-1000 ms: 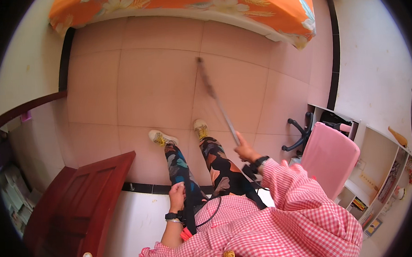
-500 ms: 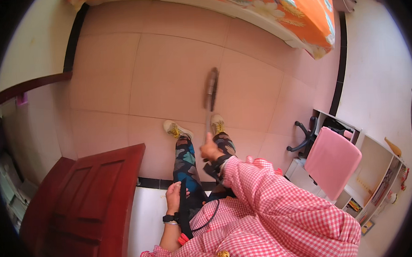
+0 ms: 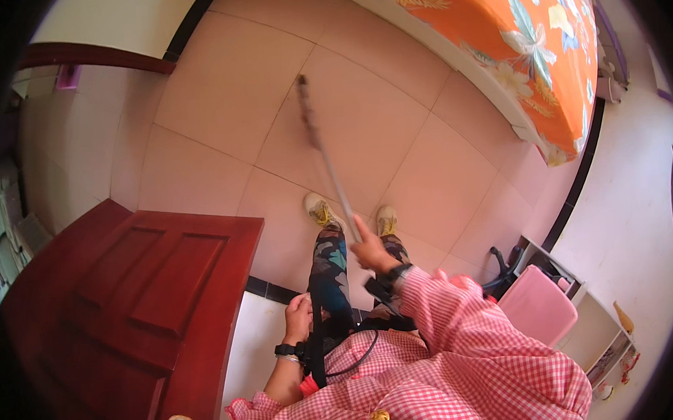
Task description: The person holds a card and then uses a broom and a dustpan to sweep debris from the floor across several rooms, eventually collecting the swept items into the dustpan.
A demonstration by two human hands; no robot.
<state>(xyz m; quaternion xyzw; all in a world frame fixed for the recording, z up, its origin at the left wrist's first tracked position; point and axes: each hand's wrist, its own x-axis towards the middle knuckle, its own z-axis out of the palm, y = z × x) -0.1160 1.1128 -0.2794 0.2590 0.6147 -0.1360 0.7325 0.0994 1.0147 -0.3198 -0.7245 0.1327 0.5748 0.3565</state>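
Note:
My right hand [image 3: 373, 250] is closed round the grey handle of what looks like a long-handled broom [image 3: 333, 176]. Its narrow brown head [image 3: 308, 112] is blurred over the floor tiles, ahead of my left shoe. My left hand [image 3: 299, 317] is held low by my left thigh with its fingers curled. A black strap [image 3: 317, 338] hangs right beside that hand and hides part of the fingers, so whatever they may hold does not show.
A dark red panelled door [image 3: 152, 293] stands at the left. Toward the far right is a bed [image 3: 488, 76] with an orange flowered cover. A pink chair [image 3: 537, 306] stands by white shelves [image 3: 597, 322] on the right. Pinkish tiles [image 3: 218, 80] cover the floor.
The broom has swung leftward, its head now farther away and left of my shoes. My view has turned, so the bed and door sit differently. The left hand stays by my thigh.

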